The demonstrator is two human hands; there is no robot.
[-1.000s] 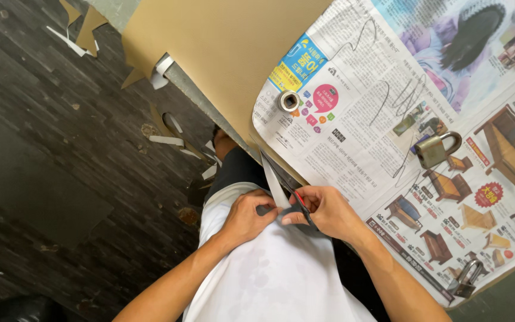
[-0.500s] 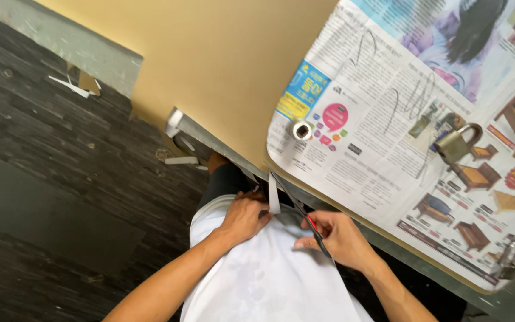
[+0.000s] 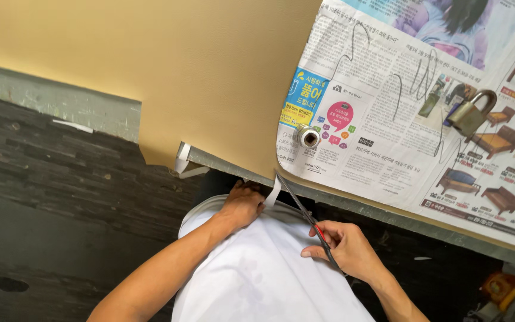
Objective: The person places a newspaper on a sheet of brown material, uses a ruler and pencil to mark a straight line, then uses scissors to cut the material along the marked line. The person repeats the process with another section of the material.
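Since half a second ago, the head camera has tilted up and the right hand [image 3: 344, 250] has drawn back from the left, swinging the scissors [image 3: 305, 214] out so that their tip now points at the counter's edge.

Head view: a person in a white shirt [image 3: 257, 280] stands over a counter [image 3: 120, 113] covered with a tan sheet [image 3: 168, 65]. The left hand [image 3: 242, 203] is closed on a narrow pale strip [image 3: 273, 192] that hangs from the sheet's cut edge, just below the counter's rim. The right hand is wrapped around the red-handled scissors, fingers curled over the handles; whether the blades are parted cannot be told, as they read as one thin dark line. The hands are apart, the strip and the blades between them.

The scissors' long axis runs on a diagonal, from the right hand up and to the left, its tip touching or just beside the top of the strip where it meets the sheet. The left hand is the nearer one to the strip; the right reaches it only through the blades.

Farther along the counter, a newspaper [image 3: 388, 131] lies spread over the sheet, bearing a small metal socket [image 3: 308, 136] near its corner, a brass padlock [image 3: 471, 113] and some bent thin wire [image 3: 406, 83]. Dark plank flooring [image 3: 61, 197] shows below.
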